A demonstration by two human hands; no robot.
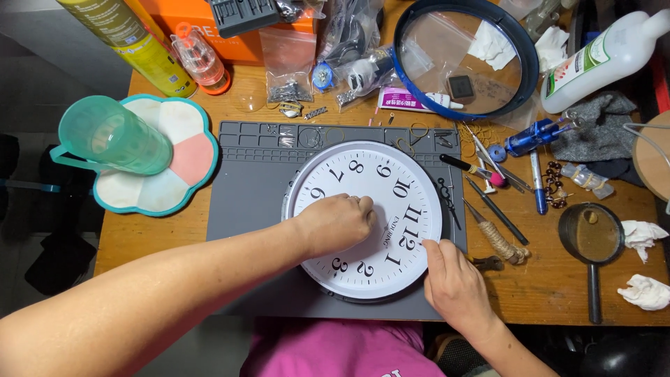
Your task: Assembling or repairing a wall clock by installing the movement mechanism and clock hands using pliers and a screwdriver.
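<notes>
A round white clock face (391, 202) with black numerals lies flat on a grey work mat (251, 181), turned so its numerals face away from me. My left hand (338, 222) rests on the dial with its fingers curled down at the centre. My right hand (453, 279) presses on the dial's near right rim, thumb on the white edge. No clock hands show on the dial; a pair of small black clock hands (447, 195) lies on the mat just right of it.
A teal cup (112, 136) stands on a flower-shaped tray (181, 160) at left. Behind the mat are a large blue-rimmed lens (466, 59), plastic bags and a spray can (143, 45). Pens, tweezers, a magnifier (592, 237) and tissues lie at right.
</notes>
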